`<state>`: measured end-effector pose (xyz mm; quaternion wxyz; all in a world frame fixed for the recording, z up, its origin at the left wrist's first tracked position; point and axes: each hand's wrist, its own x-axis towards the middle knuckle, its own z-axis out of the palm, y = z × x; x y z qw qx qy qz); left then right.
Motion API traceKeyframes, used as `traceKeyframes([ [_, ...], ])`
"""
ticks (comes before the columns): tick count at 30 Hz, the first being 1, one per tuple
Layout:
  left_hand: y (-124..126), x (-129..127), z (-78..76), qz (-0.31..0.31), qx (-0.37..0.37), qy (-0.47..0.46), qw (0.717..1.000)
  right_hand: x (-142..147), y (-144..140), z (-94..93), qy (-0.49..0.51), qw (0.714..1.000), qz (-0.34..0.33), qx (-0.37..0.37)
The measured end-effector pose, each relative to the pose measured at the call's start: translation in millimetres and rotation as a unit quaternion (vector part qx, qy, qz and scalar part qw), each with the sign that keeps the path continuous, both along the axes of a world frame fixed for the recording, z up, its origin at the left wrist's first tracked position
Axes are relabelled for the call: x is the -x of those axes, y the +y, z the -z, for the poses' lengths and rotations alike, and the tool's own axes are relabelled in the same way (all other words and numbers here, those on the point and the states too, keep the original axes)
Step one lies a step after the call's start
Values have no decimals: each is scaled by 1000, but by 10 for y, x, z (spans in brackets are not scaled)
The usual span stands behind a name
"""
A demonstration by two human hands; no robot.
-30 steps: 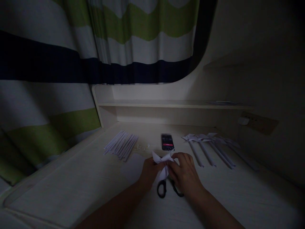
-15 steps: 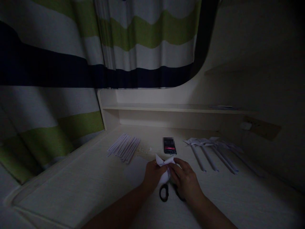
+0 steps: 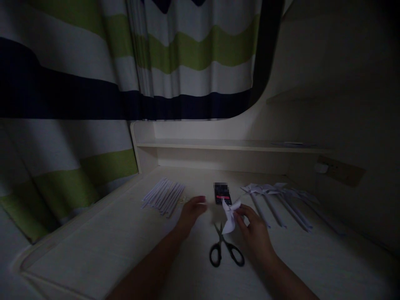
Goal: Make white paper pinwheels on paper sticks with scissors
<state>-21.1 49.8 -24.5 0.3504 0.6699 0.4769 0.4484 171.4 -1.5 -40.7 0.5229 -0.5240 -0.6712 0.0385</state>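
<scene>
My right hand holds a folded white paper piece above the desk, pinched at its right side. My left hand has let go and reaches forward over the desk toward some small pale bits, its fingers slightly apart and blurred. Black-handled scissors lie on the desk between my hands, blades pointing away from me. A phone with a lit screen lies just beyond the paper.
A bundle of rolled white paper sticks lies at the left. Several finished paper pinwheels on sticks lie at the right. A low shelf runs along the back, under a striped curtain. The room is dim.
Both hands held the folded paper together over the scissors. Now my left hand has released it and moved forward-left, while my right hand carries the paper slightly right. The scissors are uncovered.
</scene>
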Motion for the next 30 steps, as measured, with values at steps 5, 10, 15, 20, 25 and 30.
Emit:
traceKeyframes([
  [5,409,530,78,-211,-10,248,945,-146,76,-8,107,993,12,51],
  [10,525,728,221,-254,29,356,899,-152,110,22,129,989,-12,64],
  [15,560,746,305,-255,53,397,880,-113,77,-10,114,992,-30,47],
  [20,557,722,259,-256,62,377,888,-93,54,-29,127,990,-47,41],
  [25,507,633,53,-216,35,294,931,-88,57,-64,201,977,-56,44],
  [30,232,374,-157,-90,17,142,986,-86,46,-138,393,910,-93,94],
])
